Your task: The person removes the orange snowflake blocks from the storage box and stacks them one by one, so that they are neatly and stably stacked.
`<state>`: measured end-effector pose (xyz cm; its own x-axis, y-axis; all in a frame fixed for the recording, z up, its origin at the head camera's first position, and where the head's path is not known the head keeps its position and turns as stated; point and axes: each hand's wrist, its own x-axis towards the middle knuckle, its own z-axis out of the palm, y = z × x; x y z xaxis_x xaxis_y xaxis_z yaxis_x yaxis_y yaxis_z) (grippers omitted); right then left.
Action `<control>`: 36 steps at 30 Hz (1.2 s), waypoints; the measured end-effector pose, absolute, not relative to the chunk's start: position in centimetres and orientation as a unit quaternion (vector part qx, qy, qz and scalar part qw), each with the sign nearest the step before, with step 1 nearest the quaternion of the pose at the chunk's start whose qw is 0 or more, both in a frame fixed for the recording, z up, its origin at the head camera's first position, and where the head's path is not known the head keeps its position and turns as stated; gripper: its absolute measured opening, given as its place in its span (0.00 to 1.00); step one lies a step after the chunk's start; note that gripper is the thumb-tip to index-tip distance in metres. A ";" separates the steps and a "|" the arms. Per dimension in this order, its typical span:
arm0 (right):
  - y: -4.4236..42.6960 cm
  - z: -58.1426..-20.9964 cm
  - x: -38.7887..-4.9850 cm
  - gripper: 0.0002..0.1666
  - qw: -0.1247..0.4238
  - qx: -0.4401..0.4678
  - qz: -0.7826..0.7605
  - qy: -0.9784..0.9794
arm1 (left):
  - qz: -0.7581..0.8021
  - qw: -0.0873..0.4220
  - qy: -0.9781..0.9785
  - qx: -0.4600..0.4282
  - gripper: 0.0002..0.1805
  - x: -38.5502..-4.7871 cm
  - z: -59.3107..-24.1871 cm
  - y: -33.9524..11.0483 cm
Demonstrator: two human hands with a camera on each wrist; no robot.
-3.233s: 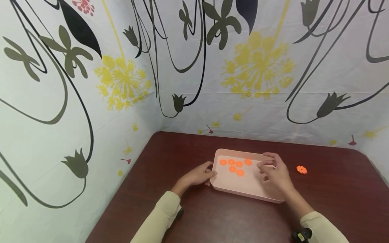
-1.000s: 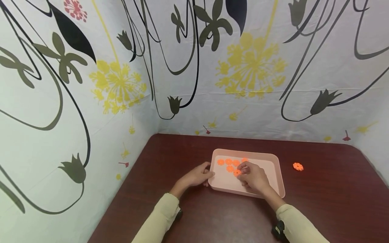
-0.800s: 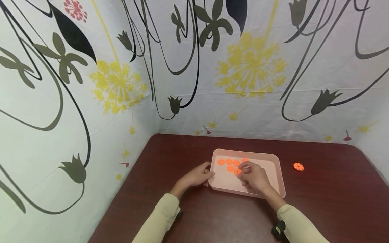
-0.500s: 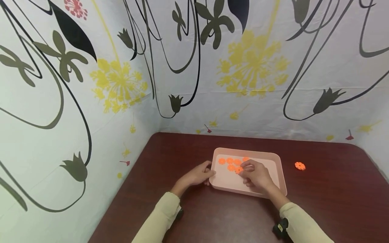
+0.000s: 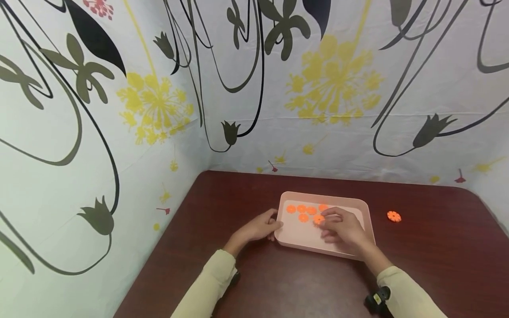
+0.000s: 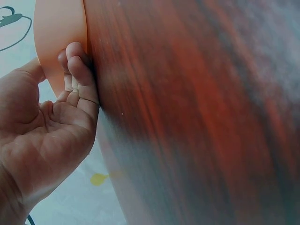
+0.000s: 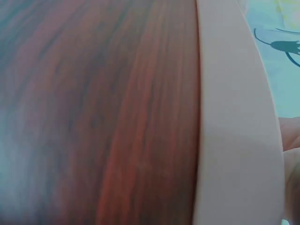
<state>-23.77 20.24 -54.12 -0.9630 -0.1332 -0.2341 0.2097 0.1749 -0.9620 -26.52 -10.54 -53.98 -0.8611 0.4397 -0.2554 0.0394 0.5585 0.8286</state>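
Observation:
A shallow pink tray (image 5: 302, 238) lies on the table with several flat, notched orange discs (image 5: 301, 208) inside, grouped toward its far left. My left hand (image 5: 260, 226) grips the tray's left end; in the left wrist view, the thumb of that left hand (image 6: 51, 122) goes behind the tray wall (image 6: 61, 28) and the fingers curl against its outside. Over the tray, my right hand (image 5: 345, 229) pinches one orange disc (image 5: 318, 219) at its fingertips. From the right wrist, only a sliver of the right hand (image 7: 291, 164) shows past the tray wall (image 7: 239, 117).
Another notched orange disc (image 5: 394, 216) lies on the dark red-brown table (image 5: 433, 247), right of the tray. A white cloth with printed flowers (image 5: 246, 88) hangs behind and to the left of the table.
My right hand came in over the tray, took hold of the nearest disc in the group and drew it slightly right. The left hand keeps its grip on the tray.

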 end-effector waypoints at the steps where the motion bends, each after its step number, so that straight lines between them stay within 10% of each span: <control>1: 20.6 -54.0 -23.7 0.26 0.128 0.016 -0.642 0.756 | 0.447 0.223 0.855 0.140 0.27 -26.5 -54.0 -10.5; 36: 32.9 -54.2 -18.5 0.20 -0.017 0.033 -0.739 0.673 | 0.461 0.222 0.847 0.140 0.27 -26.3 -53.6 -10.5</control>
